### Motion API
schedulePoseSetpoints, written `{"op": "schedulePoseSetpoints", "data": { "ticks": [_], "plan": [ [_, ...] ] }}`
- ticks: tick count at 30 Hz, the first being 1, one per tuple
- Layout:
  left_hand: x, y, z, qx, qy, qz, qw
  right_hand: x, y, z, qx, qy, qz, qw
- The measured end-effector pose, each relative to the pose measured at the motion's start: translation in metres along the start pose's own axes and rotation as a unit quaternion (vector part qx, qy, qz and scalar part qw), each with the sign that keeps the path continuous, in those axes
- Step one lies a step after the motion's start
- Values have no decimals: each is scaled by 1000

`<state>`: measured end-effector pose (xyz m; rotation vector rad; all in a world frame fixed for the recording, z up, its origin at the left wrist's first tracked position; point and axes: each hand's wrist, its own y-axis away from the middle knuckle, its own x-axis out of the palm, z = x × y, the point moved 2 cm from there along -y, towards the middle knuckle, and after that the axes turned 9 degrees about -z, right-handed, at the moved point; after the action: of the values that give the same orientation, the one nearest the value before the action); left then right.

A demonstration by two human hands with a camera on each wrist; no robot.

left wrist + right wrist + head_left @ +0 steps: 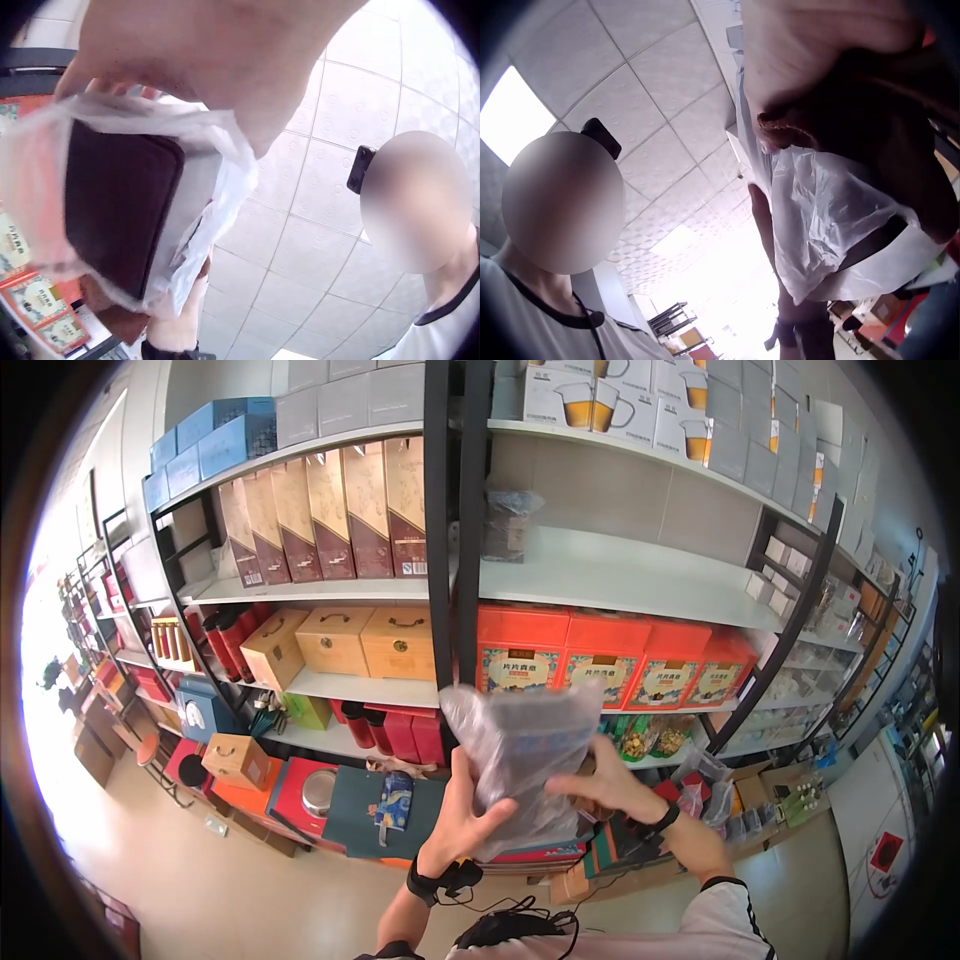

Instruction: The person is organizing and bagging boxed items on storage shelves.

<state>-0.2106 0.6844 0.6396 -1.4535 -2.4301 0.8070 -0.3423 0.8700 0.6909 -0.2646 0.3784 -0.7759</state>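
A translucent plastic bag (530,750) is held up between both hands in front of the shelves. My left hand (465,815) grips its left side, thumb across the front. On the right side my right hand (610,785) holds it, thumb laid on the front and the other fingers behind. Through the bag's mouth, the left wrist view shows a dark box-like item (120,202) with rounded corners inside. In the right wrist view the crinkled bag (817,225) lies below the right hand (825,60), where shadow hides most fingers.
Behind stand shelves with red-orange boxes (520,628), wooden boxes (335,643) and tall gold-brown boxes (365,510). A small wrapped item (505,528) stands on the upper right shelf (620,585). Lower down, a dark green box (350,810) bears a blue patterned item (395,800).
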Motion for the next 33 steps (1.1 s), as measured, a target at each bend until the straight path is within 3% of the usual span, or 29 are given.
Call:
{"op": "schedulePoseSetpoints", "data": {
  "ticks": [2, 3, 4, 5, 6, 7, 8, 9, 10, 14, 15, 16, 17, 19, 20, 22, 26, 28, 29, 33],
  "plan": [
    [-7, 4, 27, 9, 125, -27, 992, -11, -22, 36, -21, -20, -68, 997],
    [-15, 9, 23, -21, 116, -10, 993, -13, -29, 65, -6, -42, -143, 989],
    [-21, 16, 25, -36, 102, -18, 994, -36, -49, 53, 22, -49, -181, 982],
    [-25, 23, 29, -55, 111, -15, 992, -44, -76, 61, -40, -112, -212, 970],
    [-28, 32, 34, -75, 121, -13, 990, -73, -103, 56, -39, -100, -190, 976],
    [-30, 40, 38, -89, 150, -20, 984, -68, -126, 74, -50, -177, -232, 955],
    [-32, 48, 43, -87, 152, -19, 984, -108, -161, 52, -52, -150, -191, 969],
    [-33, 55, 49, -104, 157, -10, 982, -85, -170, 84, -37, -190, -250, 949],
    [-35, 62, 54, -120, 161, -2, 980, -94, -190, 86, -40, -189, -250, 949],
    [-51, 81, 64, -136, 143, 16, 980, -155, -274, 45, -91, 69, -305, 946],
    [-56, 86, 69, -135, 136, 22, 981, -165, -290, 27, -85, 36, -295, 951],
    [-60, 90, 78, -144, 142, 22, 979, -176, -308, 7, -97, 32, -338, 936],
    [-62, 96, 89, -146, 148, 0, 978, -178, -315, 2, -132, 134, -380, 906],
    [-67, 111, 81, -147, 130, -48, 979, -178, -323, -3, -59, 164, -350, 921],
    [-70, 122, 63, -148, 108, -70, 981, -194, -348, -30, -64, 126, -364, 920],
    [-80, 120, 72, -151, 86, -58, 983, -190, -355, -29, -65, 178, -410, 892],
    [-84, 122, 85, -212, 132, -89, 964, -197, -386, -56, -84, 196, -422, 881],
    [-88, 125, 108, -146, 49, -75, 985, -193, -393, -60, -24, 116, -353, 928],
    [-90, 120, 104, -155, 70, -60, 984, -192, -397, -62, -21, 116, -334, 935],
    [-95, 105, 97, -136, 10, -67, 988, -196, -404, -66, -62, 185, -336, 922]
  ]
}}
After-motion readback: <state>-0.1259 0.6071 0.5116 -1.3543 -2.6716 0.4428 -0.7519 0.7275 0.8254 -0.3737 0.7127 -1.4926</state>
